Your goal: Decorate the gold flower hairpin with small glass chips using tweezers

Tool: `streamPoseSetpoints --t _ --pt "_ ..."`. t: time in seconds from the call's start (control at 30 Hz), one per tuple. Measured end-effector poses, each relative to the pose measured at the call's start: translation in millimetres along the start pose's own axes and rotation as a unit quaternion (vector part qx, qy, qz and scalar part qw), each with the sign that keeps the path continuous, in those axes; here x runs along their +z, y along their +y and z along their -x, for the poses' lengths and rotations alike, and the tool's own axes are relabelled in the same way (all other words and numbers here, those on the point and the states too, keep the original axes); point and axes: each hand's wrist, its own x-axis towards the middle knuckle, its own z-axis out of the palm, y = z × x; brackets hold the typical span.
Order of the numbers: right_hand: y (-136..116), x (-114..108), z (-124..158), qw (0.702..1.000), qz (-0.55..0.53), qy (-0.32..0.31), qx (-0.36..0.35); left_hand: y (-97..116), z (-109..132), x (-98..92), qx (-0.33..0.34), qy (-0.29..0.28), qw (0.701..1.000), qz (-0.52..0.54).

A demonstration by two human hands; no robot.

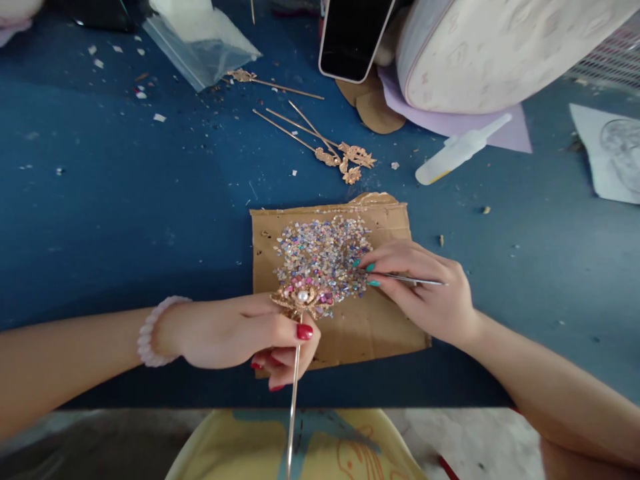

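Observation:
My left hand (250,337) pinches a gold hairpin (295,373) just below its ornate head, the long stem pointing down toward me. A white pearl and pink pieces decorate that head, which hovers over the near edge of a spread of small shiny chips (320,250). The chips lie on a piece of brown cardboard (375,333). In my right hand (425,287) is a thin metal tool, likely tweezers (413,279), held almost level. Its tip meets the right side of the chips, and whether it grips one is too small to tell.
Beyond the cardboard lie several gold hairpins (325,150). A glue bottle (457,153) rests to their right, near a phone (355,40) and a big white rounded object (480,53). Farther left is a clear plastic bag (200,50). A printed paper (613,150) lies at far right.

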Motion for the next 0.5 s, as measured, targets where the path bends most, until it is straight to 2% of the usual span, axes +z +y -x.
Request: streamPoseSetpoints --t 0.23,0.5 --pt "-1.0 -0.4 -0.6 0.999 0.027 0.008 -0.018 2.9 -0.3 -0.6 0.006 -0.002 1.000 0.013" --pt "2.8 -1.1 -1.4 0.999 0.028 0.031 0.007 2.6 -1.2 -1.6 0.013 -0.011 0.999 0.034"
